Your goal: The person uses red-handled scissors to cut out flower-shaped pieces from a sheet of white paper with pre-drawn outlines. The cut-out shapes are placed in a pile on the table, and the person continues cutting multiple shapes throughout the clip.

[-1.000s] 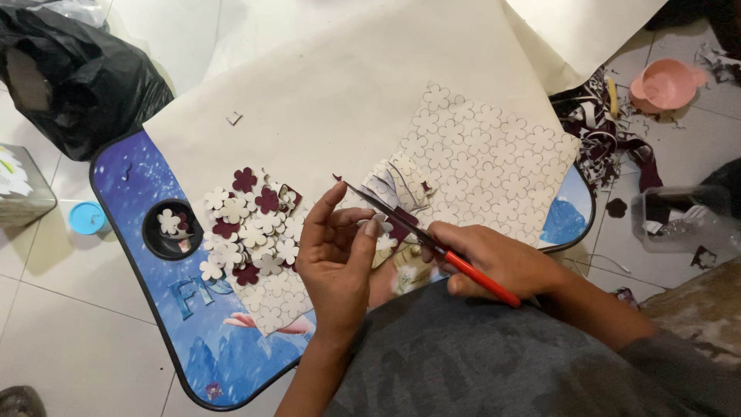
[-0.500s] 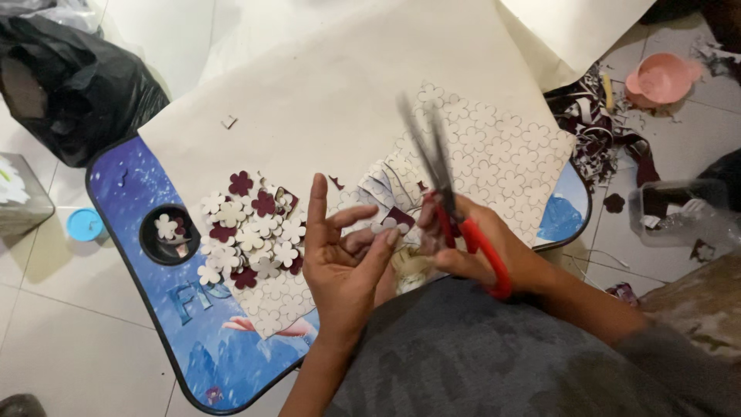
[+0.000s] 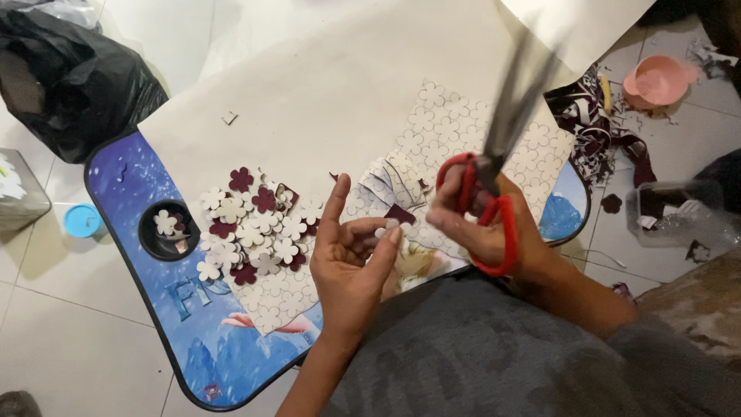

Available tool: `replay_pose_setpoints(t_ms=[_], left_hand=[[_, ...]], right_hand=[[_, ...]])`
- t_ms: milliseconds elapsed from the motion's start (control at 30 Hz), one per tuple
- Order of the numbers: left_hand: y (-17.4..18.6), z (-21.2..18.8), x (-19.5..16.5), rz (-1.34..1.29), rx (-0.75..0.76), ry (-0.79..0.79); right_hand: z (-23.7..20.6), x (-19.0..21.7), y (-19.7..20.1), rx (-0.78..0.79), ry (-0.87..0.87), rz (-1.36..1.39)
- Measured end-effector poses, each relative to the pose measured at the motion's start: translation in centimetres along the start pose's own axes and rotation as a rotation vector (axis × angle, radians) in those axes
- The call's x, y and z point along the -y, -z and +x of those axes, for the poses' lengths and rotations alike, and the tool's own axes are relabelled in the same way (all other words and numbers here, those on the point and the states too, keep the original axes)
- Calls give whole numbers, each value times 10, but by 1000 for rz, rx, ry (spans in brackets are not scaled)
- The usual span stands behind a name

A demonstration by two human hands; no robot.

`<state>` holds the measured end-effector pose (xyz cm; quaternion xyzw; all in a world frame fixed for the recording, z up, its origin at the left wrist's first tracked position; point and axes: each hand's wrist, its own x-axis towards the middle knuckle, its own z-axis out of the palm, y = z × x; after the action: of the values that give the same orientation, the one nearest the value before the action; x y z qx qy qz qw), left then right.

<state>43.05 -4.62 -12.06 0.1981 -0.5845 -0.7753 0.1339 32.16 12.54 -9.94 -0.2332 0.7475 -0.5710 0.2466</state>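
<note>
While blurred, scissors (image 3: pixel 502 147) upright, right hand (image 3: pixel 482 224).

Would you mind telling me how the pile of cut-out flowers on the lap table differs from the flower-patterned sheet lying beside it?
The pile of cut-out flowers is loose, separate pieces heaped on one another; the flower-patterned sheet is one flat piece with its flower outlines uncut. The pile mixes cream and dark maroon flowers; the sheet shows only cream. The pile lies nearer the left hand, the sheet behind the right hand and its red-handled scissors. Both share the same small flower shape.
</note>
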Motion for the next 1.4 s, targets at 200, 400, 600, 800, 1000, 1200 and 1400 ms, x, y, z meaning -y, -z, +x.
replay_pose_setpoints(t_ms=[200,400,600,800,1000,1200,1400], left_hand=[[2,-3,-2,-93,-45,-16],[9,3,-5,739,-228,-872],[36,-23,-25,1117,-125,-1209],[38,-17,-8,1080,-157,-1320],[36,-14,-4,1062,-164,-1292],[15,-9,3,79,-167,-297],[15,-5,-17,-112,-138,-20]], right_hand=[[-6,-8,8,337,-173,40],[-9,-21,2,337,-88,196],[-11,-24,3,320,-197,208],[-11,-24,0,402,-170,131],[-10,-21,0,428,-176,56],[-9,-16,1,484,-94,21],[-7,-9,7,552,-162,-107]])
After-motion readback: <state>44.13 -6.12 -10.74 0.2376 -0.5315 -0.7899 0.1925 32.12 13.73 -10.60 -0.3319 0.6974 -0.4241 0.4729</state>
